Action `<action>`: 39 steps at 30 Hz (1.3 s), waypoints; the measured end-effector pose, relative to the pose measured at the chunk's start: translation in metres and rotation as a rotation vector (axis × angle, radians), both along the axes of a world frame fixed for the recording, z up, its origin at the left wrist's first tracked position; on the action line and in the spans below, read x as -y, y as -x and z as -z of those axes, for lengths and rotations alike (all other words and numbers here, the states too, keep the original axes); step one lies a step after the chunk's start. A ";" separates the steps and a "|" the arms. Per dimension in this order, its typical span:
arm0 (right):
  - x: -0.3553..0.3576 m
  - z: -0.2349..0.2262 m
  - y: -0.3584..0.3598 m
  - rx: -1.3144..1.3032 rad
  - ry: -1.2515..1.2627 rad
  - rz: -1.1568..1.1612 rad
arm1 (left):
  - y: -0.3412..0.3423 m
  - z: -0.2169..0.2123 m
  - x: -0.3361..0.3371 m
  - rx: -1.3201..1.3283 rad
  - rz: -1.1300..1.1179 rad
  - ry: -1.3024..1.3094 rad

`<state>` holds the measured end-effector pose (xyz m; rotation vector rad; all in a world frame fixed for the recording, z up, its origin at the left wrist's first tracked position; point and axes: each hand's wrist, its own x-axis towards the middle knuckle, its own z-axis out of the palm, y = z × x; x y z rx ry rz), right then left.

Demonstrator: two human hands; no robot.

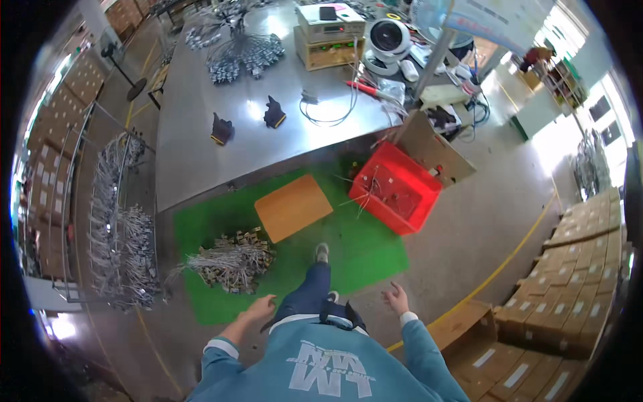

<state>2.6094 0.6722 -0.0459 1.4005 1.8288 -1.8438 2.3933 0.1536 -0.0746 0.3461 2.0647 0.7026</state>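
My left hand point(262, 307) hangs low beside my waist, empty, its fingers partly stretched. On the other side my right hand point(396, 299) is held out with its fingers apart and nothing in it. Neither hand touches anything. Nearest the left hand is a large bundle of grey cables point(231, 261) with metal connectors, above the green mat point(362, 258). Ahead of me is a flat, brown stool-like top point(293, 208). Two dark gloves, one on the left point(222, 128) and one on the right point(274, 112), lie on the metal table point(194, 161) with a looped cable point(328, 122).
A red bin point(395, 187) with loose cables stands right of the mat. The table carries more cable bundles point(244, 57), stacked instruments point(330, 40) and a white round fan point(388, 41). A cable-hung rack point(120, 221) stands left; cardboard boxes point(569, 295) are stacked right.
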 end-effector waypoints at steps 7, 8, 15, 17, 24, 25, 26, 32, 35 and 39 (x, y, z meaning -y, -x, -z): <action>-0.069 -0.053 0.190 -0.089 0.212 0.144 | 0.042 0.027 0.011 0.020 -0.113 0.280; -0.084 -0.061 0.214 -0.142 0.203 0.105 | 0.040 0.029 0.018 0.016 -0.124 0.297; -0.223 -0.067 0.391 -0.463 0.204 0.236 | 0.069 -0.025 -0.046 0.043 -0.214 0.236; -0.264 -0.083 0.466 -0.495 0.172 0.228 | 0.077 -0.032 -0.069 0.002 -0.295 0.214; -0.405 -0.110 0.658 -0.623 0.219 0.340 | 0.068 -0.072 -0.154 0.126 -0.485 0.350; -0.430 -0.111 0.673 -0.643 0.269 0.397 | 0.071 -0.075 -0.172 0.067 -0.496 0.321; -0.432 -0.116 0.698 -0.647 0.291 0.385 | 0.046 -0.074 -0.171 0.005 -0.536 0.312; -0.460 -0.103 0.788 -0.663 0.353 0.608 | -0.027 -0.128 -0.198 0.436 -0.562 0.326; -0.498 -0.070 0.820 -0.635 0.372 0.713 | -0.010 -0.169 -0.225 0.273 -0.376 0.352; -0.663 0.000 0.796 -0.777 -0.486 0.228 | 0.001 -0.157 -0.230 0.546 -0.899 0.088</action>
